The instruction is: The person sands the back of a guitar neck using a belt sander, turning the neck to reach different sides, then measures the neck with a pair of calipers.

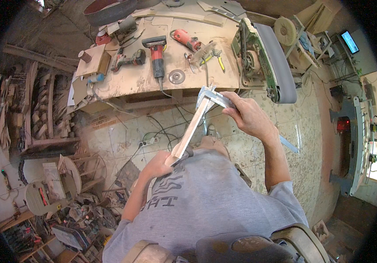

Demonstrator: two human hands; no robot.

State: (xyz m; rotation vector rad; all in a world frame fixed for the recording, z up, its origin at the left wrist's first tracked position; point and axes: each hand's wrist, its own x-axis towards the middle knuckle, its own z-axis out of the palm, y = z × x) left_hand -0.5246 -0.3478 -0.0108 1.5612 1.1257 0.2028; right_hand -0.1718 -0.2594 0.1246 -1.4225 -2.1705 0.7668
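A pale, narrow wooden strip (192, 131) slants up and to the right in front of my grey shirt. Wrapped round its near end is my left hand (158, 164), close to my belly. At the strip's far end sits a metal caliper (217, 98), its jaws at the wood. My right hand (254, 117) grips the caliper by its beam, thumb and fingers closed on it. Whether the jaws press on both faces of the strip cannot be made out.
Ahead stands a dusty workbench (122, 89) with a red-and-black power tool (157, 59), a cordless drill (128, 60), a red grinder (186, 40) and yellow-handled pliers (220, 61). A green belt sander (265, 63) is at its right. Cables and a power strip (150, 141) lie on the floor.
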